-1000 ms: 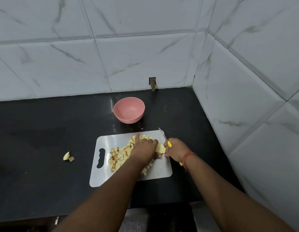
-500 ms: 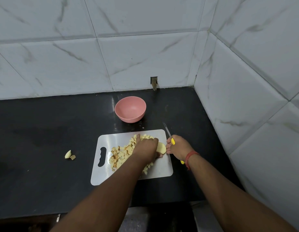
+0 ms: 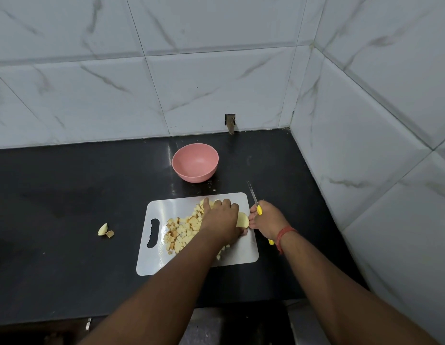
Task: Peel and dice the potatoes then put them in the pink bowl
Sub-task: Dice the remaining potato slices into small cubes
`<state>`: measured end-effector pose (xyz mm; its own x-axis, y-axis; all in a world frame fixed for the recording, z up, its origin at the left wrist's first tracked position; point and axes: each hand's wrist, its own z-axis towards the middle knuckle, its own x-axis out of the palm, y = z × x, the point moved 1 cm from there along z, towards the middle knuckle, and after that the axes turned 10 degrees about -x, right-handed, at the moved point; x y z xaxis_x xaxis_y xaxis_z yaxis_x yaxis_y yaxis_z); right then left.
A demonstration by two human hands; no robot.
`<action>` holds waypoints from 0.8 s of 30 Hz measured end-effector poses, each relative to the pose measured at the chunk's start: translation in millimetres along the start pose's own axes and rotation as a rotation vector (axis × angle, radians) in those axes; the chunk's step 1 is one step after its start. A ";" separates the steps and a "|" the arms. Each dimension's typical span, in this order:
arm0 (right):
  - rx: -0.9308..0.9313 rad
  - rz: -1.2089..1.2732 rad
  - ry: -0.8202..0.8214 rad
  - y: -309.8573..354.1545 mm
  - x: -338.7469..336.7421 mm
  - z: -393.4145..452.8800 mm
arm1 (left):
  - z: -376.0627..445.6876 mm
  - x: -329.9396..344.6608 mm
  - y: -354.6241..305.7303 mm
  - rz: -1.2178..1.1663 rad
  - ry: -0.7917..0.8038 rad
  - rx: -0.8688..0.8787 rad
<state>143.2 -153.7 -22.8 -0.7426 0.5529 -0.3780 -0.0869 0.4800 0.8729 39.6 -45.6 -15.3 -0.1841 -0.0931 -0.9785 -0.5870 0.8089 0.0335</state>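
left hand [image 3: 220, 219] grips a potato piece [image 3: 242, 219] on the cutting board [image 3: 237, 255] beside diced potato [image 3: 183, 231]. right hand [image 3: 267, 216] grips the knife [image 3: 253, 196], blade raised. pink bowl [image 3: 195, 166] behind on the table [image 3: 67, 195].

Both forearms come in from the bottom of the frame and meet near the middle. The left hand [image 3: 221, 221] is palm down, fingers curled, holding a potato piece [image 3: 242, 219]. The right hand [image 3: 267, 216] sits just to its right, fist wrapped around the yellow knife handle [image 3: 259, 209], blade aimed toward the upper part of the frame. Red thread band [image 3: 284, 234] on the right wrist.
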 end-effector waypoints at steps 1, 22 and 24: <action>0.000 0.006 -0.010 -0.4 1.1 -1.0 | -0.2 -0.3 -0.5 0.008 -0.016 0.018; 0.141 -0.370 0.109 32.0 6.6 -61.8 | -1.0 -1.2 -6.6 -0.035 0.024 -0.002; 0.146 -0.406 0.125 32.7 12.2 -64.4 | -2.7 -0.2 -3.5 -0.046 0.020 0.022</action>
<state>88.5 -175.1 21.0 -0.7429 0.2177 -0.6330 -0.3000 0.7371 0.6056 39.5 -50.0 -14.7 -0.1732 -0.1415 -0.9747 -0.5779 0.8159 -0.0158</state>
